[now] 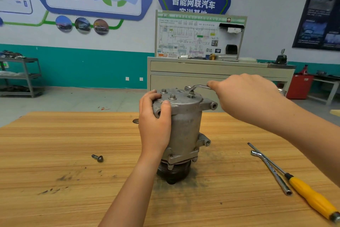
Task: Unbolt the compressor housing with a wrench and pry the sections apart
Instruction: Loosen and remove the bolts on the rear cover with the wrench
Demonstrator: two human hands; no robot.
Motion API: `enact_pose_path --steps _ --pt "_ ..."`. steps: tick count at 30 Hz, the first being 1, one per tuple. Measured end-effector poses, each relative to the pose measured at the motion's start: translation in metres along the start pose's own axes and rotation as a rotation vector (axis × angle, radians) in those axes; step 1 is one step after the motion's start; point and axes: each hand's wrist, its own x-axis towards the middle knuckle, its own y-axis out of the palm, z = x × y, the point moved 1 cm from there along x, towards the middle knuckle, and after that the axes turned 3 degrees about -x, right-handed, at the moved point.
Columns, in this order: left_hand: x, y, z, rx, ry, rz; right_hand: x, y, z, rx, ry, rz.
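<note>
From the head camera, the compressor (184, 129) stands upright near the middle of the wooden table (55, 153), with its dark pulley end down on the wood and its flat grey end cover up; two bolt heads (172, 97) stand up from this cover on the side toward the left hand, and one more bolt sits at the far right of the cover.

The left hand (155, 125) is closed around the left side of the compressor; the thumb lies on the front edge of the cover and the fingers curl over the top rim, so this hand grips the housing.

The right hand (246, 98) is above and to the right of the compressor; it is closed on the shaft of a bent wrench (197, 88); the ring end of the wrench is over the far right bolt on the cover, but I cannot tell if it sits fully on the bolt head.

To the left of the compressor, well apart from it, one loose bolt (97, 158) lies on the table; some dark smudges are on the wood in front of it.

To the right of the compressor a second wrench (272, 171), a slim silver one, lies on the table; just beside it, crossing its upper end, lies a screwdriver (311, 197) with a yellow handle; both are apart from the compressor.
</note>
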Motion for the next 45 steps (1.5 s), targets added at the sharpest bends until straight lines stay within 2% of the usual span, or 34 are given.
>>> enact_pose_path --steps 8,13,20,28,34,40,41,43,45 --pt "0.000 0.000 0.001 0.002 -0.001 -0.004 -0.006 -0.006 -0.004 -0.101 0.028 0.037" --pt "0.001 0.000 0.000 0.018 -0.012 0.003 0.009 -0.009 -0.008 -0.041 -0.010 0.030" --pt "0.001 -0.001 -0.002 0.024 -0.012 0.003 -0.014 -0.007 0.014 -0.141 -0.104 0.098" --pt "0.001 -0.001 -0.002 0.032 -0.015 -0.004 0.000 -0.022 0.005 -0.243 -0.179 0.074" --pt "0.001 -0.001 -0.001 0.013 -0.009 0.005 0.003 0.004 -0.015 -0.066 -0.159 0.058" --pt "0.001 -0.002 -0.002 0.009 -0.013 0.015 -0.008 0.016 -0.004 -0.120 -0.119 -0.069" --pt "0.001 -0.003 -0.002 0.012 -0.005 0.017 -0.013 0.023 -0.006 -0.053 -0.087 -0.135" --pt "0.001 -0.002 -0.002 0.015 0.018 0.026 -0.019 0.042 -0.015 0.139 -0.057 -0.392" --pt "0.000 -0.001 -0.001 0.011 0.032 0.036 -0.017 0.061 -0.023 0.254 -0.080 -0.573"
